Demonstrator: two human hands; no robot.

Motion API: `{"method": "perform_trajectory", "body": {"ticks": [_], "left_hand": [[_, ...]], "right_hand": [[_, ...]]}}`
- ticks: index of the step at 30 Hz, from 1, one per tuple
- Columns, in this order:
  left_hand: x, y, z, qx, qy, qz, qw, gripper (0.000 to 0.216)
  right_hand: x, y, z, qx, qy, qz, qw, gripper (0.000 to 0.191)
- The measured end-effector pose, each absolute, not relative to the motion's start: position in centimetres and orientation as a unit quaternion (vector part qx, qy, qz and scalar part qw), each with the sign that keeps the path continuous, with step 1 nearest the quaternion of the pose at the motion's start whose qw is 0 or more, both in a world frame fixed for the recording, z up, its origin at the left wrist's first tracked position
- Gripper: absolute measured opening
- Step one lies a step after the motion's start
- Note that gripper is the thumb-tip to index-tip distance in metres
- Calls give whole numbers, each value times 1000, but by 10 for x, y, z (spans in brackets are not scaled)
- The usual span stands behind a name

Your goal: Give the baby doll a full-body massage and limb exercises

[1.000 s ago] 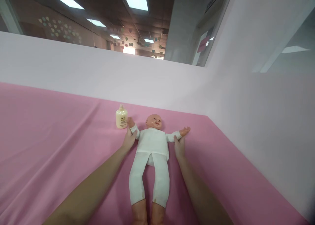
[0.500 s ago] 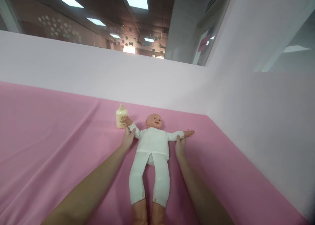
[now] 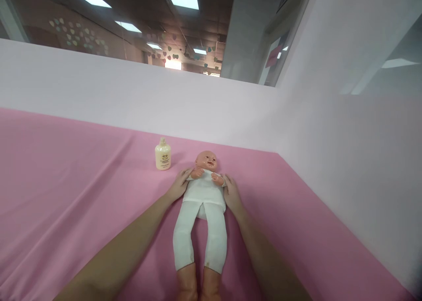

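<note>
A baby doll [image 3: 204, 189] in a white top and white leggings lies face up, its head toward the wall and its bare feet toward me. Both its arms are folded in, the little hands resting on the upper chest. On the left, my left hand [image 3: 180, 184] is closed around the doll's bent arm near the sleeve. My right hand [image 3: 232, 194] holds the other bent arm from the right side, fingers along the sleeve. My thumbs are mostly hidden. A cream-coloured bottle [image 3: 163, 156] with dark print stands upright, left of the doll's head and apart from my left hand.
A pink sheet [image 3: 82, 173] with folds on the left covers the surface under the doll. White walls [image 3: 138, 96] rise behind and on the right. Above the back wall a window [image 3: 138, 41] shows ceiling lights and heart-shaped stickers.
The doll's arms were stretched out to both sides; my hands have brought them inward onto its chest. The doll's hand no longer covers part of the bottle.
</note>
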State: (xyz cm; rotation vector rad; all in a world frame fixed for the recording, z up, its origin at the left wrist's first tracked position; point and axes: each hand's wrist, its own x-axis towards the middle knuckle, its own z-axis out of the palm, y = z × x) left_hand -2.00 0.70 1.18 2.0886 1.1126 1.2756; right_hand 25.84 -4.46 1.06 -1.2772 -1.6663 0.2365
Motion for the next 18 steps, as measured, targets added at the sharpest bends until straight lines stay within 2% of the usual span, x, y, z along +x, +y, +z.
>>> {"method": "perform_trajectory", "body": {"ticks": [7, 13, 18], "left_hand": [[-18, 4, 8, 768, 396, 444, 236, 56], [-21, 6, 15, 706, 380, 523, 287, 52], [-26, 11, 15, 562, 400, 615, 382, 45]], "right_hand": [[260, -42, 7, -514, -688, 137, 495, 54], [256, -42, 11, -498, -567, 258, 603, 56], [261, -42, 19, -476, -406, 323, 710, 74]]}}
